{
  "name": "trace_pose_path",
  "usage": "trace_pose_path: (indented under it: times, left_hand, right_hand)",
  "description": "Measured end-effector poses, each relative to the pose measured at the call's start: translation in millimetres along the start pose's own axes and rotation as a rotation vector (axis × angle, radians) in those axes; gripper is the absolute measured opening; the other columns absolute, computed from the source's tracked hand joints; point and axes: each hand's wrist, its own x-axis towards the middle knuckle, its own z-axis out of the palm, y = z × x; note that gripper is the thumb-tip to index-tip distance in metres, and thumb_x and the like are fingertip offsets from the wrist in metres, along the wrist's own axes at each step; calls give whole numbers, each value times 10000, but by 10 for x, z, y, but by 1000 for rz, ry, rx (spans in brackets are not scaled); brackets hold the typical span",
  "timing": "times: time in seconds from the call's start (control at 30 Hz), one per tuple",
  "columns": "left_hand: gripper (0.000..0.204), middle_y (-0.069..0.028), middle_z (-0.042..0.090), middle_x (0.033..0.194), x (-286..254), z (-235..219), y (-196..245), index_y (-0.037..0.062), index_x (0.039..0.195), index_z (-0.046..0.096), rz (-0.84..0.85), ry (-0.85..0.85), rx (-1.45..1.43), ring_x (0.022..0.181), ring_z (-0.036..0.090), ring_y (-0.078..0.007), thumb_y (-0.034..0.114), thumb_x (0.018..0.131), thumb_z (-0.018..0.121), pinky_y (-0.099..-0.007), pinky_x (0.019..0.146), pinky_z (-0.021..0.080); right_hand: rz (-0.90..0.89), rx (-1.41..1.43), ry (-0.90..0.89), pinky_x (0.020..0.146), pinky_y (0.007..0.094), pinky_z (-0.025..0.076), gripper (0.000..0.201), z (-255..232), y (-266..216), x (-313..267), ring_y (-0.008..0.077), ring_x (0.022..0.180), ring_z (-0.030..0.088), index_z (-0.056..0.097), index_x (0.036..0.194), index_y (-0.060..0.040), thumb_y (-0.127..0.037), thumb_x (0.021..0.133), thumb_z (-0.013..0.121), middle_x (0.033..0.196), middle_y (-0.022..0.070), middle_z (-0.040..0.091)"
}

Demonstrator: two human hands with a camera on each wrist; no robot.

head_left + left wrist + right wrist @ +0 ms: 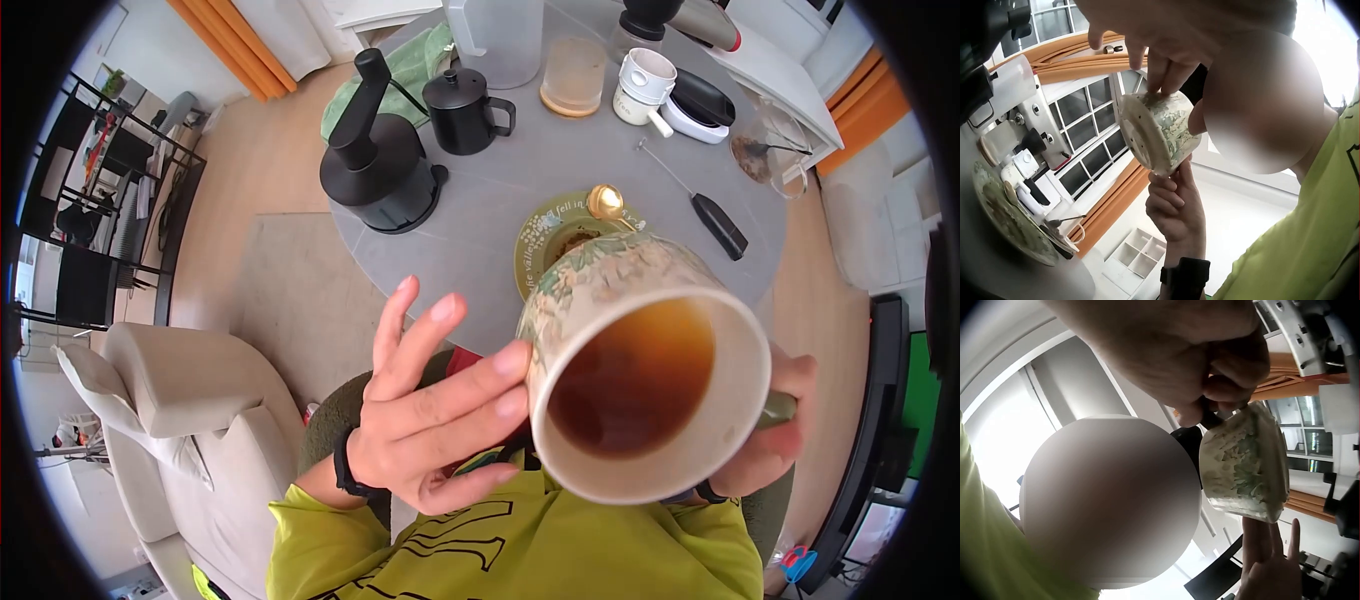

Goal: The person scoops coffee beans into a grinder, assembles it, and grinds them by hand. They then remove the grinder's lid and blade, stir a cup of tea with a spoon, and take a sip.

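Observation:
A floral mug (625, 265) with brown liquid (635, 385) inside is raised over the lap, its mouth tilted toward the head camera. My right hand (765, 450) grips its green handle (778, 408), with the fingers curled round it. On the other side, my left hand (430, 420) touches the mug's wall with fairly straight fingertips, other fingers spread away from it. In the left wrist view the mug's pale base (1140, 132) faces the camera. Behind the mug, a green plate (530, 240) bears a gold spoon (606, 203) and some dark crumbs, partly hidden.
On the grey round table (470, 200) stand a black hand grinder (375, 180), a black lidded pot (460, 110), a glass jar (573, 80), a white cup (648, 75) and a black-handled frother (718, 225). A glass vessel (790, 165) is at the right edge. A beige sofa (190, 400) is left.

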Motion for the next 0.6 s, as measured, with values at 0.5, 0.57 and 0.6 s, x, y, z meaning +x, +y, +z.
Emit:
trace_pose_path:
  times: [0.5,0.57,0.6]
  left_hand:
    - [445,-14,665,1269,-109,19,21,193,1225,681,117,141,16,1358,428,-424,237,783,675,-691,1119,187]
    - [439,-8,665,1268,-115,49,6,198,1225,681,135,157,17,1352,437,-416,230,787,675,-687,1122,191]
    - [436,-4,665,1267,-111,71,-4,201,1224,682,146,167,15,1350,441,-411,226,789,675,-684,1124,192]
  right_hand:
    - [-204,-2,-274,433,255,411,366,-200,-106,28,196,474,546,543,740,-33,-265,755,826,664,182,616]
    - [-286,44,-336,417,255,410,364,-180,-80,77,204,461,547,571,770,-26,-282,751,829,677,180,624]
    - [-290,37,-335,417,255,410,364,-186,-98,102,204,461,547,571,770,-26,-282,751,829,677,180,624]
